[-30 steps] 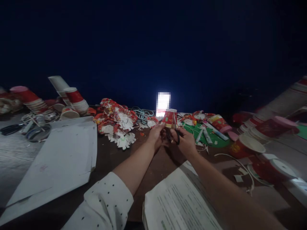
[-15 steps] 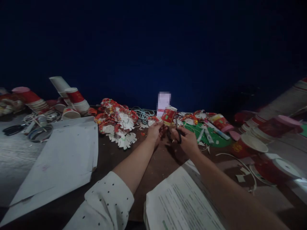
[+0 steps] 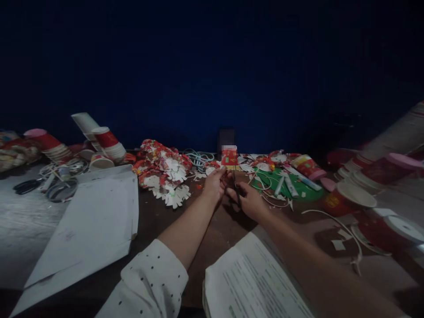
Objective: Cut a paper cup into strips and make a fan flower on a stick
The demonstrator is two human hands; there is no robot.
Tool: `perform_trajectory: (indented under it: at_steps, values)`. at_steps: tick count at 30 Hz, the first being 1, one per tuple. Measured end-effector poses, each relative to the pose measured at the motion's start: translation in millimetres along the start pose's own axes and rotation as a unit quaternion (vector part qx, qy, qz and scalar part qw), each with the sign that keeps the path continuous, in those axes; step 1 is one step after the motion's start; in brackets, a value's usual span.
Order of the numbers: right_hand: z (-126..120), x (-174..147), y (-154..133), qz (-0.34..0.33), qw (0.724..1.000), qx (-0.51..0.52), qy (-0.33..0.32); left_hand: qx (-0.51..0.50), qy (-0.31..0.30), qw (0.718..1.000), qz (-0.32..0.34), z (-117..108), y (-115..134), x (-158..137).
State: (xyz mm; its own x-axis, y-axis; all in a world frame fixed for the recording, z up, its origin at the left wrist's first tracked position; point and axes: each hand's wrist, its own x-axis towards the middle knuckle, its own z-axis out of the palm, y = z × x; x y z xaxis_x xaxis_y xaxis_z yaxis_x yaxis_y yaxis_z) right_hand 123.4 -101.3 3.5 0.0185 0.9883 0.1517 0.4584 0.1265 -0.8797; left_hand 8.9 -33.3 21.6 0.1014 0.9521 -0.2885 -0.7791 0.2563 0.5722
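Observation:
Near the middle of the view, my left hand (image 3: 216,183) is closed on the lower edge of a red and yellow paper cup (image 3: 227,157). The cup stands nearly upright in that grip, its pale end at the top. Closed around the handles of dark scissors (image 3: 237,193) is my right hand (image 3: 249,201). The scissor blades point up along the cup's right side; whether they bite into the paper I cannot tell. Just left of my hands lies a pile of cut red and white paper flowers (image 3: 172,170).
A white board (image 3: 89,225) lies at left, beside stacked paper cups (image 3: 109,143) and black scissors (image 3: 28,186). A printed booklet (image 3: 251,278) is in front. Glue tubes (image 3: 290,185) rest on a green sheet (image 3: 309,194). More cups (image 3: 356,194) and a spool (image 3: 400,229) stand right.
The cup has turned from tilted to nearly upright. My right hand and the scissors have moved slightly left and down, the blades closer together. The whole view has shifted a little.

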Motion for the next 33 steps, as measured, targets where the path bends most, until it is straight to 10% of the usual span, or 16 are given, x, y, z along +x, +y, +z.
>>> perform_trajectory:
  at_steps: [33]
  values:
    - [-1,2,5,-0.033,0.999,0.016,0.038,0.023,-0.039,0.999,-0.001,2,-21,-7]
